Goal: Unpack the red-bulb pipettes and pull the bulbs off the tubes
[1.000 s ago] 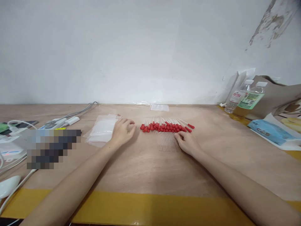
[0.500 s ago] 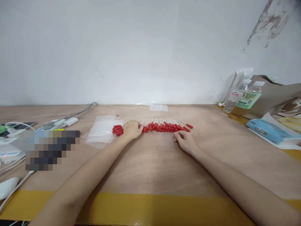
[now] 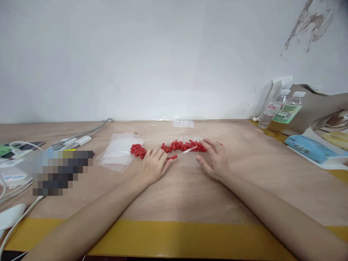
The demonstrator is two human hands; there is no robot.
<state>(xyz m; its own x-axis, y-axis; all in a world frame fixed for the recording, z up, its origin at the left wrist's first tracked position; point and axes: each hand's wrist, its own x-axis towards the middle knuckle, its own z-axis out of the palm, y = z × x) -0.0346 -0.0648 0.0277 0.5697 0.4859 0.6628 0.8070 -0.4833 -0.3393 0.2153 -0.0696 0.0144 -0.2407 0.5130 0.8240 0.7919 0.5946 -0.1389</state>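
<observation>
A row of glass droppers with red rubber bulbs point(image 3: 185, 145) lies across the middle of the wooden table point(image 3: 174, 195). Bare glass tubes point(image 3: 191, 165) lie just in front of it. My left hand point(image 3: 153, 165) pinches the red bulb end of one dropper point(image 3: 179, 154), which slants out of the row towards me. My right hand point(image 3: 215, 158) rests with fingers spread on the right end of the row and holds nothing. A small heap of loose red bulbs point(image 3: 138, 150) lies left of my left hand, beside a stack of clear plastic bags point(image 3: 119, 152).
Cables, a power strip point(image 3: 72, 142) and small devices crowd the left side. Two plastic bottles point(image 3: 282, 112), a brown paper bag point(image 3: 315, 108) and a blue packet point(image 3: 310, 148) stand at the right. Another small clear bag point(image 3: 182, 124) lies by the wall. Yellow tape point(image 3: 174, 239) lines the near edge.
My left hand went to the row's left end, left a heap of red bulbs by the bags, then drew back with one dropper. My right hand moved up onto the row and spread.
</observation>
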